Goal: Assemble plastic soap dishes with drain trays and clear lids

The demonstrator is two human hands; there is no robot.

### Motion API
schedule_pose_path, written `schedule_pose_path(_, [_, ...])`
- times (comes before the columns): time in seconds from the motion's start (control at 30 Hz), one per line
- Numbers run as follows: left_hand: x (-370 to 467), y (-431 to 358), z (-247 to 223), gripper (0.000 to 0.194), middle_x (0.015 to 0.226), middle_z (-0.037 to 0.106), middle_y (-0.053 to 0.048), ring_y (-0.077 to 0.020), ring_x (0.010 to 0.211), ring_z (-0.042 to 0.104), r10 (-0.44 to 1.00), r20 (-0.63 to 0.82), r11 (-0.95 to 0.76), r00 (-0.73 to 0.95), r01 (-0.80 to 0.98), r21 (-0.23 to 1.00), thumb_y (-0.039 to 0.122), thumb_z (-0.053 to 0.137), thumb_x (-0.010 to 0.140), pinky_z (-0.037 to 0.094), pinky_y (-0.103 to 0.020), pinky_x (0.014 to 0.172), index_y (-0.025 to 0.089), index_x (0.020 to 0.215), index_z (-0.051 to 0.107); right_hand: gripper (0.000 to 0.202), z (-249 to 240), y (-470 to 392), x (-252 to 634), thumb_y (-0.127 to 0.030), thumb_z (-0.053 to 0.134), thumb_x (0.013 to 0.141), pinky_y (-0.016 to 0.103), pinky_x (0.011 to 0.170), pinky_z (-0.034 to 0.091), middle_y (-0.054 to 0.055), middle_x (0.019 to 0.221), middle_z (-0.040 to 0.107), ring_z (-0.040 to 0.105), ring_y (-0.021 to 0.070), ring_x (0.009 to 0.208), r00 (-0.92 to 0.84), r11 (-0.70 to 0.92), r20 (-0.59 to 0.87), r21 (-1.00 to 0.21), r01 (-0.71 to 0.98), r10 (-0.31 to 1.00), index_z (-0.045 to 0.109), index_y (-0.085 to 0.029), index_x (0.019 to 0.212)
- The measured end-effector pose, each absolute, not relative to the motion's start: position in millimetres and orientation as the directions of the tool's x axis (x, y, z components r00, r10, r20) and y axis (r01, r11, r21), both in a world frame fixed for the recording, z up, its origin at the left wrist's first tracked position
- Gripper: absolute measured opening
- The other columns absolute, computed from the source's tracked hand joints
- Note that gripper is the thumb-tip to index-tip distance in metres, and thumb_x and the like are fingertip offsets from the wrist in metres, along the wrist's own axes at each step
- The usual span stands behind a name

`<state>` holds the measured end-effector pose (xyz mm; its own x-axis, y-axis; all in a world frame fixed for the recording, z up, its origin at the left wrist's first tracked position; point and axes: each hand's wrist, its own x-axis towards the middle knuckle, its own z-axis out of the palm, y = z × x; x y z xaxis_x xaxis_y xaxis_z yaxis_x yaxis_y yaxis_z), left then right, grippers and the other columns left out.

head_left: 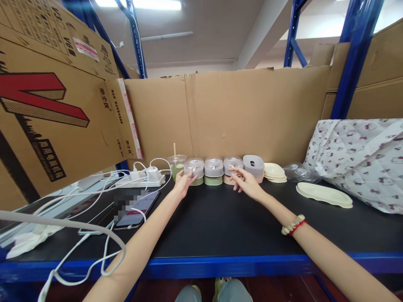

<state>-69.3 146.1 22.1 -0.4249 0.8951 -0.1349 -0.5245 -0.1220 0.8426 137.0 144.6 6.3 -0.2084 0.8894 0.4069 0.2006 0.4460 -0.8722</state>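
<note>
Several small containers with greyish-lilac tops stand in a row against the cardboard at the back of the black shelf. My left hand (181,184) is at the front left of the first container (194,165), which has a green base; its fingers are apart and hold nothing. Beside it stands a second container (214,171), also green below. My right hand (247,184) reaches in front of the third container (231,162), with fingers spread; whether they touch it I cannot tell. Behind that hand is a fourth container (253,162) with a dark slot and a peach-coloured base.
Left of the row are a plastic cup (177,161) with a straw, a power strip (146,180), a phone (138,212) and tangled white cables (107,235). On the right lie cream trays (324,194), clear plastic lids (299,172) and a patterned quilted bag (362,163).
</note>
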Motion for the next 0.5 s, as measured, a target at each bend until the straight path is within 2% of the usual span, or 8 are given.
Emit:
schedule_pose_path(0.1, [-69.2,145.9,21.6,0.043,0.099,0.055,-0.008,-0.0082,0.078,0.061,0.88,-0.152,-0.12,-0.45,-0.521,0.845,-0.003,0.05,0.084,0.049,-0.027,0.093,0.009,0.125,0.041,0.027,5.5,145.2,137.6,-0.029,0.05,0.076,0.016,0.036,0.042,0.001,0.076,0.058,0.054,0.006,0.044,-0.212,0.463,0.421,-0.86,0.214,0.882,0.056,-0.017,0.099])
schedule_pose_path(0.27, [-69.1,144.1,22.6,0.028,0.1,0.055,-0.006,-0.0082,0.086,0.06,0.875,-0.124,-0.128,-0.469,-0.469,0.874,0.0,0.051,0.084,0.047,-0.026,0.096,0.009,0.111,0.05,0.03,2.0,149.1,139.5,-0.032,0.048,0.076,0.02,0.038,0.042,0.002,0.08,0.058,0.055,0.0083,0.046,-0.224,0.498,0.448,-0.815,0.297,0.866,0.056,-0.018,0.102])
schedule_pose_path(0.33, [-69.3,144.7,21.8,0.02,0.103,0.055,-0.007,-0.0106,0.098,0.057,0.882,-0.119,-0.107,-0.456,-0.439,0.892,0.001,0.05,0.084,0.044,-0.027,0.099,0.009,0.101,0.053,0.028,2.1,152.5,143.7,-0.03,0.048,0.076,0.022,0.042,0.043,0.002,0.078,0.059,0.055,0.0091,0.048,-0.191,0.537,0.507,-0.735,0.414,0.841,0.058,-0.019,0.099])
schedule_pose_path(0.4, [-69.6,146.1,20.1,0.014,0.108,0.054,-0.008,-0.0135,0.112,0.05,0.89,-0.123,-0.073,-0.439,-0.403,0.912,0.001,0.049,0.083,0.039,-0.03,0.104,0.009,0.094,0.053,0.023,4.3,156.4,151.8,-0.025,0.049,0.075,0.024,0.05,0.044,0.001,0.074,0.06,0.056,0.0114,0.054,-0.11,0.532,0.595,-0.601,0.596,0.796,0.061,-0.02,0.093])
schedule_pose_path(0.5, [-70.3,148.7,16.8,0.013,0.114,0.052,-0.009,-0.0157,0.122,0.041,0.898,-0.117,-0.032,-0.424,-0.328,0.944,0.003,0.051,0.08,0.031,-0.034,0.109,0.01,0.091,0.051,0.022,10.2,161.6,171.6,-0.019,0.047,0.074,0.027,0.058,0.042,0.002,0.071,0.061,0.058,0.0166,0.066,0.065,0.374,0.695,-0.461,0.805,0.716,0.063,-0.02,0.088])
